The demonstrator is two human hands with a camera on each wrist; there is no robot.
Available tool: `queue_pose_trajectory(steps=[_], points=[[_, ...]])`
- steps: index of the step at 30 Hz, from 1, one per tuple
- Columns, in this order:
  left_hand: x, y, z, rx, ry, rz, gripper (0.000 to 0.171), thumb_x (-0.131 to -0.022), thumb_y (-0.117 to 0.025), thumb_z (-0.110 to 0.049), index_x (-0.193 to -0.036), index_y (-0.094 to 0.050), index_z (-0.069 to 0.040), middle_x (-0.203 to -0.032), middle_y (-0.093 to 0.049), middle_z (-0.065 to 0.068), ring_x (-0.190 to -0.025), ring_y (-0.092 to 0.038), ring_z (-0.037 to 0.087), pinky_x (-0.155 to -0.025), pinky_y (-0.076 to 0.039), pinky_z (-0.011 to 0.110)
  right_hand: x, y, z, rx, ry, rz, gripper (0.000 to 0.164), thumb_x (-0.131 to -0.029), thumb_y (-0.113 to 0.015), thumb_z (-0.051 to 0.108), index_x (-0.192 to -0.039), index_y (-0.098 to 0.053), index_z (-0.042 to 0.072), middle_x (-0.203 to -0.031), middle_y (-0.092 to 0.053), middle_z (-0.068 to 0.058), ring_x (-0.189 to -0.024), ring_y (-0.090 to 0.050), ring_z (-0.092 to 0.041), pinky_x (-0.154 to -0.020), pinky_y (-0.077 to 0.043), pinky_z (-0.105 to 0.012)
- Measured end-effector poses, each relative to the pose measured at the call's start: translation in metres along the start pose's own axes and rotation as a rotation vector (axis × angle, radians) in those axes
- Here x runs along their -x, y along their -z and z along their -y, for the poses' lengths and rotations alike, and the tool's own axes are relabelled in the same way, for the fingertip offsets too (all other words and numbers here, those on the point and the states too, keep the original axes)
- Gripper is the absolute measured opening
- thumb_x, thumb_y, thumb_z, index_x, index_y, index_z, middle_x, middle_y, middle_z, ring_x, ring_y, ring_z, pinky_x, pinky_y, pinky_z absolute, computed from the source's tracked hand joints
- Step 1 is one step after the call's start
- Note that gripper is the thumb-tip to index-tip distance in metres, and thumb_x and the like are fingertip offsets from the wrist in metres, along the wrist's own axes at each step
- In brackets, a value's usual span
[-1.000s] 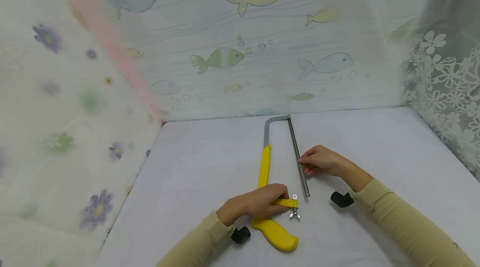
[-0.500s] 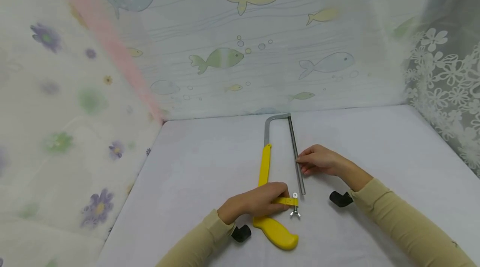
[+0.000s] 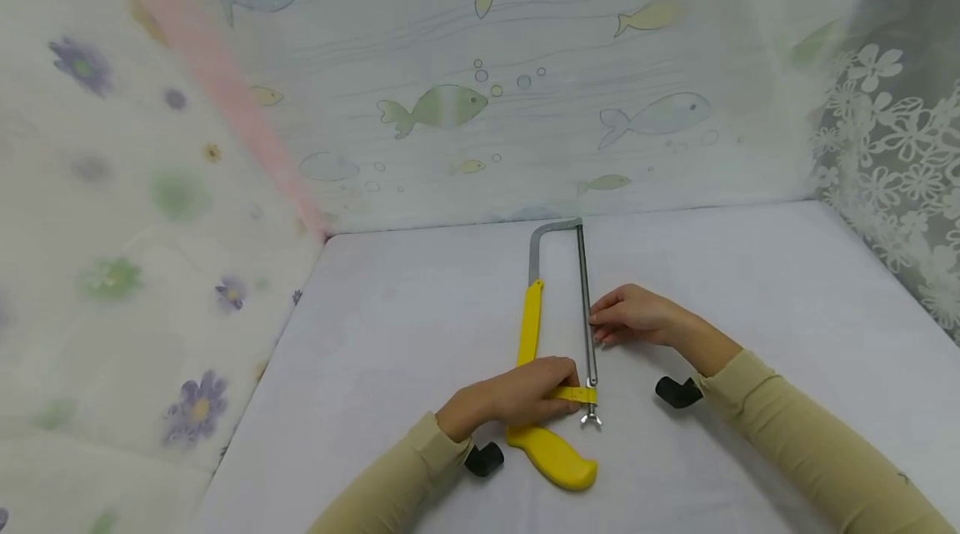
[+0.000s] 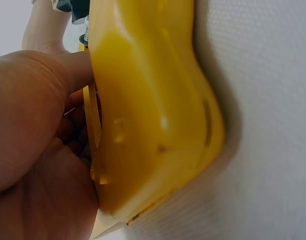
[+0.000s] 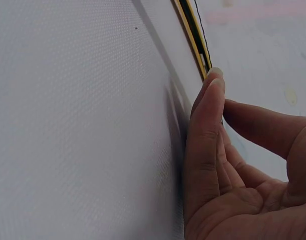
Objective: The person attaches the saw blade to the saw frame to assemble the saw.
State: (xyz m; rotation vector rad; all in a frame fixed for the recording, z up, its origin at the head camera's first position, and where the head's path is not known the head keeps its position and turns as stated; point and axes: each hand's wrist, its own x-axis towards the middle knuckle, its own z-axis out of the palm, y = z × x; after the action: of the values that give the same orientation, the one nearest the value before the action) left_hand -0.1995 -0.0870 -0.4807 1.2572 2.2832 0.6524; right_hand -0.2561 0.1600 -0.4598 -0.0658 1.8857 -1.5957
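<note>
A hacksaw with a yellow handle (image 3: 557, 461) and a grey-and-yellow frame (image 3: 529, 321) lies on the white table. My left hand (image 3: 531, 392) grips the frame just above the handle, by the short yellow arm that carries a wing nut (image 3: 591, 419). In the left wrist view the handle (image 4: 153, 100) fills the middle, beside the palm. The grey blade (image 3: 585, 284) runs from the frame's far end, and its near end is at the metal peg; whether it is hooked there is too small to tell. My right hand (image 3: 633, 317) pinches the blade at mid-length.
White cloth covers the table (image 3: 412, 301). A fish-printed curtain (image 3: 442, 42) hangs behind it, with a flowered sheet (image 3: 150, 284) on the left and lace (image 3: 892, 159) on the right. Black wrist-worn pieces sit under both cuffs.
My right hand has swung the blade's near end left, from apart from the wing-nut peg to in line with it. My left hand keeps its grip on the frame. The head view has tilted down slightly.
</note>
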Motion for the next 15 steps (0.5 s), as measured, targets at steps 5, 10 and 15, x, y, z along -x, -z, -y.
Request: queue_pose_trajectory(steps=[5,10,15], points=[[-0.0005,0.0000,0.0008,-0.001,-0.006,0.003,0.013,-0.104,-0.062,-0.026,-0.110,-0.059,-0.015,-0.100,-0.059,-0.009,-0.089,-0.051,0.003,-0.082,-0.043,0.015,-0.0018,-0.0004,-0.0012,-0.008,-0.004,0.005,0.027,-0.100,-0.061,0.002,-0.120,-0.057,-0.015,-0.087,-0.070,-0.010,-0.077,-0.069,-0.015,-0.073,-0.058,-0.028],[-0.0005,-0.0010,0.0011,-0.002,-0.008,0.004,0.013,-0.104,-0.061,-0.026,-0.110,-0.058,-0.015,-0.100,-0.059,-0.009,-0.089,-0.051,0.003,-0.082,-0.043,0.014,-0.0038,0.0007,-0.0034,-0.009,-0.010,0.006,0.024,-0.099,-0.061,0.001,-0.118,-0.059,-0.014,-0.087,-0.071,-0.010,-0.077,-0.070,-0.015,-0.073,-0.059,-0.028],[0.0000,-0.0005,0.0003,0.004,0.004,-0.003,0.014,-0.105,-0.061,-0.026,-0.111,-0.058,-0.014,-0.101,-0.059,-0.009,-0.089,-0.051,0.004,-0.082,-0.043,0.015,-0.0050,0.0032,-0.0052,0.014,0.020,0.020,0.026,-0.099,-0.061,0.002,-0.119,-0.058,-0.015,-0.090,-0.071,-0.011,-0.079,-0.070,-0.016,-0.073,-0.059,-0.029]])
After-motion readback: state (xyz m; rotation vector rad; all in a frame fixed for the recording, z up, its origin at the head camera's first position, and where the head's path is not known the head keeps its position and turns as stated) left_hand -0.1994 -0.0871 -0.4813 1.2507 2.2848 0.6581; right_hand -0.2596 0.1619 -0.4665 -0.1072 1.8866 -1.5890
